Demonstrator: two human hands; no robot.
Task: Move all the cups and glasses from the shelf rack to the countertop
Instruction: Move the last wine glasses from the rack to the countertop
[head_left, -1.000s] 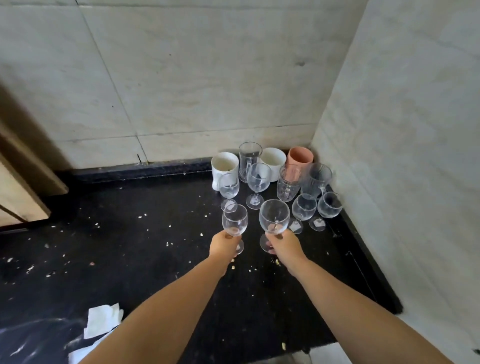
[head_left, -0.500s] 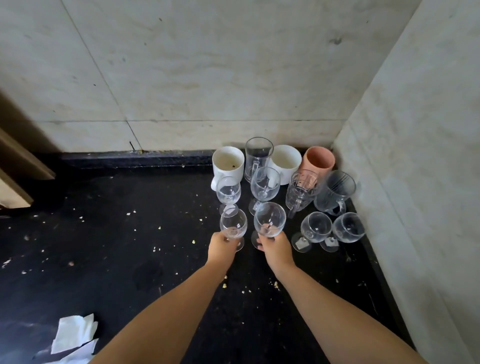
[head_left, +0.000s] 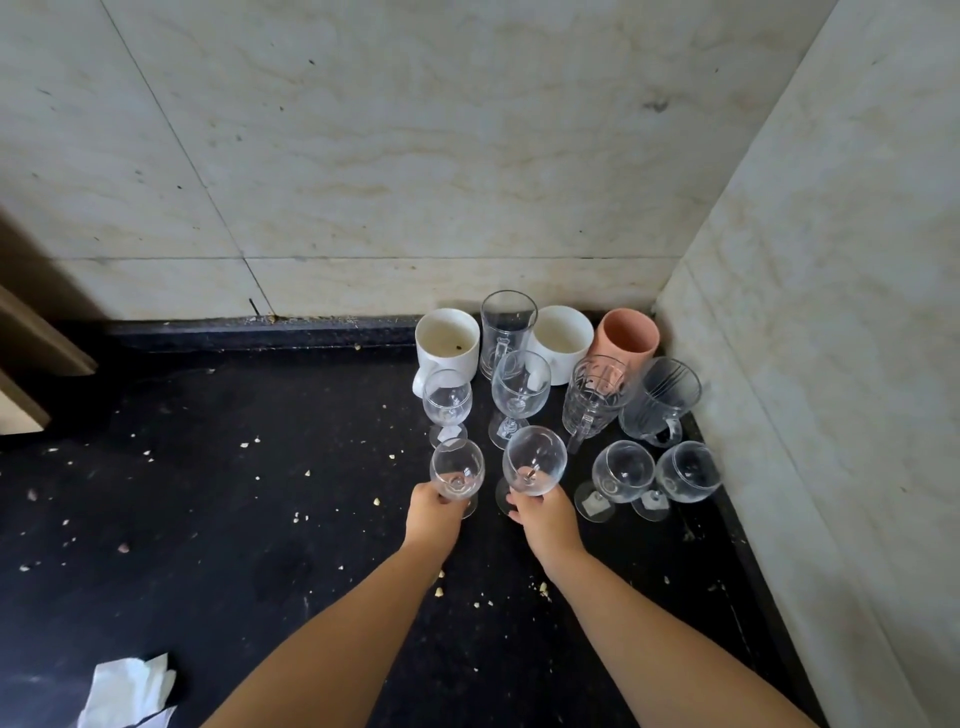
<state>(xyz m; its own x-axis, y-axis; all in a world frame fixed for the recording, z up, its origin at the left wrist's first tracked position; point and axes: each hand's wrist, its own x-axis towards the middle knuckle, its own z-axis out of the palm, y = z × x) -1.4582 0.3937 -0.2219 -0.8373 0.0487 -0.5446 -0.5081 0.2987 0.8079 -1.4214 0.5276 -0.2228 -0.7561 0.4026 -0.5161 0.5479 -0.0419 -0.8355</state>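
Each hand, left hand and right hand, has fingers closed around a wine glass; crowded glasses just beyond could get knocked over.

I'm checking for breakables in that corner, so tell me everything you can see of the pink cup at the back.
The pink cup is a plain, matte, salmon-coloured tumbler, apparently plastic or ceramic, with no visible handle. It stands upright and open-mouthed on the black countertop, in the back right corner close to both walls. A patterned clear mug hides its lower front, and a white cup stands at its left. Neither hand touches it.
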